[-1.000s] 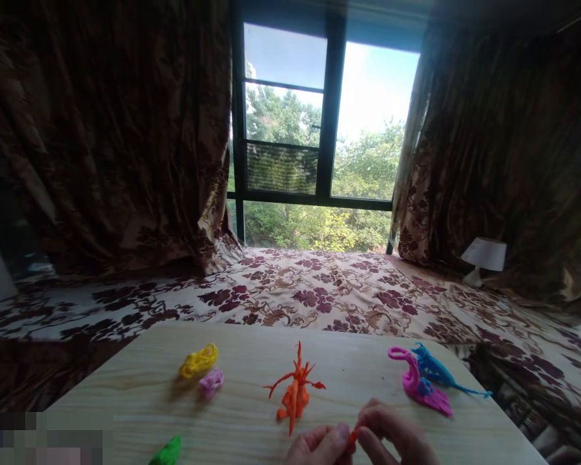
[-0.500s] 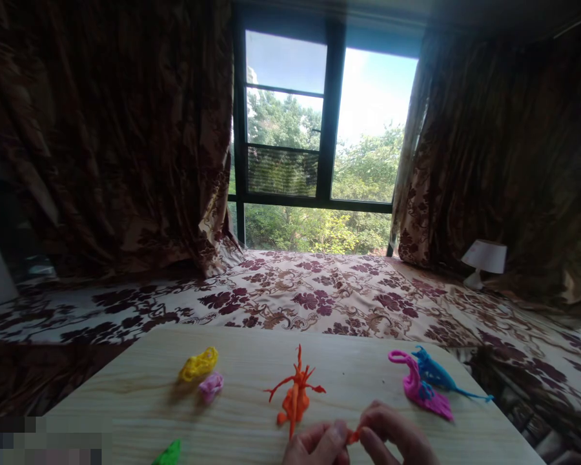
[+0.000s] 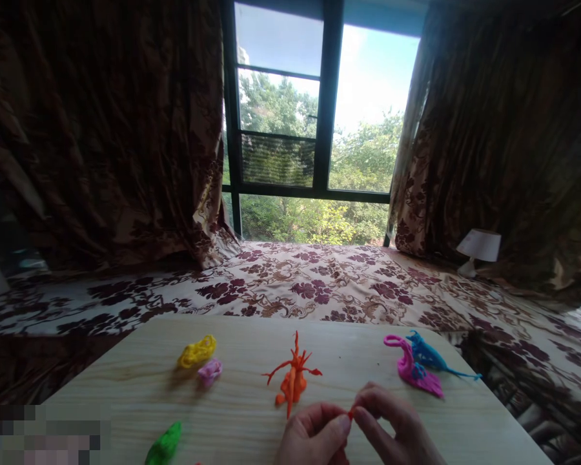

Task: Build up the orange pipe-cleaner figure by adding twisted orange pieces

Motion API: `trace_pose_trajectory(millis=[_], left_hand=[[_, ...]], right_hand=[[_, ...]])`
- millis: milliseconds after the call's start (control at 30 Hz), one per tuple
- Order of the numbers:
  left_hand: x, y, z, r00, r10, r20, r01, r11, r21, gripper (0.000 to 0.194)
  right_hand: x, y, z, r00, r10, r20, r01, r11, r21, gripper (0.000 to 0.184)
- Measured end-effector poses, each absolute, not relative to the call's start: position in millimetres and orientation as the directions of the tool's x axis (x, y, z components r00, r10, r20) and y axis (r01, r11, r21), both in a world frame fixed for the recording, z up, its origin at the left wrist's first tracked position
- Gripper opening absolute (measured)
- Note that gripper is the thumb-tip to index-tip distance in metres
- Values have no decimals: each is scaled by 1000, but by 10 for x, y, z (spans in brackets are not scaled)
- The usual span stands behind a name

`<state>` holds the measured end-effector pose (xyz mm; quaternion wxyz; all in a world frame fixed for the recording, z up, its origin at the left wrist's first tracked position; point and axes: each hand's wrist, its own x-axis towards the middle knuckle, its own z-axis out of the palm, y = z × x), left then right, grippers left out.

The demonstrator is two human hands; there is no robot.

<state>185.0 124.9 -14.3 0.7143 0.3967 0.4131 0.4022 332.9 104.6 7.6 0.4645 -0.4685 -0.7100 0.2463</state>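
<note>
My left hand (image 3: 314,434) and my right hand (image 3: 397,423) meet low in the view, right of centre. Between their fingertips is a small piece of orange modelling clay (image 3: 351,414), pinched from both sides and mostly hidden. Just beyond my left hand stands an orange clay figure (image 3: 293,382) with thin branching spikes and a lumpy base. Farther off to the right lie a pink clay figure (image 3: 413,378) with a curved neck and a blue clay figure (image 3: 432,357) with a long thin tail, touching each other.
On the left of the wooden table (image 3: 242,355) are yellow clay (image 3: 197,351), light pink clay (image 3: 210,371) and green clay (image 3: 164,444). Past its far edge spreads a flowered cloth (image 3: 314,290), with a small white lamp (image 3: 479,245) at the right. Curtains (image 3: 101,142) flank the window (image 3: 281,161).
The whole view has shifted, so the table and figures sit slightly higher. My fingertips have drawn closer together, and less of the orange clay shows between them.
</note>
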Motion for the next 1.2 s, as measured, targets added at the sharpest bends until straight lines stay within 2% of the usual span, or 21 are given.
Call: trace_pose_trajectory(millis=[167, 333, 667, 900, 1033, 1200], left_hand=[[1854, 1238, -170, 327, 906, -270, -267, 363, 893, 39], [1840, 1212, -106, 355, 893, -278, -296, 389, 872, 34], [1840, 1194, -109, 336, 919, -207, -179, 278, 944, 37], [1834, 1184, -80, 344, 911, -228, -183, 303, 935, 34], [1837, 1188, -108, 344, 908, -241, -211, 324, 922, 34], [1843, 1151, -1, 330, 921, -204, -159, 268, 950, 32]], right_hand=[[3340, 1015, 180, -133, 907, 399, 402, 418, -815, 32], [3341, 999, 210, -81, 927, 366, 434, 364, -824, 29], [3344, 975, 167, -133, 936, 325, 480, 348, -805, 18], [3395, 985, 177, -125, 947, 297, 459, 320, -829, 32], [3380, 978, 175, -105, 951, 290, 511, 302, -805, 28], [3361, 971, 155, -108, 946, 306, 511, 317, -799, 23]])
